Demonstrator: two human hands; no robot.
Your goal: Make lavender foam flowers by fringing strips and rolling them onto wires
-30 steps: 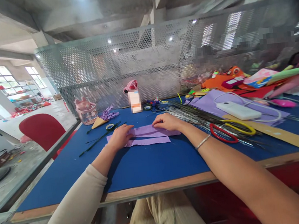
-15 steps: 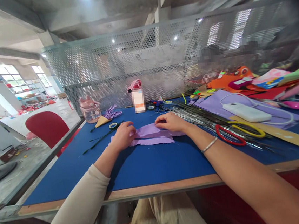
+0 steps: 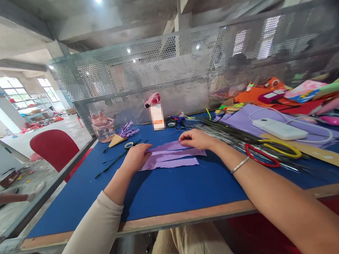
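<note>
Blue-topped table (image 3: pixel 188 193) with a wooden front edge, seen across from the seated worker. Light purple sheets (image 3: pixel 240 116) lie to the right of the strips. A long bundle of dark and silvery stems (image 3: pixel 227 133) runs between those sheets and the strips, scissors with red and yellow handles (image 3: pixel 270 165) at its near end.

Thin purple strips (image 3: pixel 173 163), ragged-edged, paper or cloth (can't tell which), lie straight in front of the worker, roughly side by side, long axis running left to right. Both hands are at them; neither is clearly nearer.

Left hand (image 3: pixel 135 158): over the strips' left ends, fingers bent, thumb a little apart from the forefinger. Pinch or light press, can't tell.

Right hand (image 3: pixel 199 139): above the right part, thumb and forefinger brought together, pinching the upper edge of the farthest strip (image 3: pixel 169 146).

Small tape roll (image 3: pixel 126 146) just beyond the strips, to their left.
</note>
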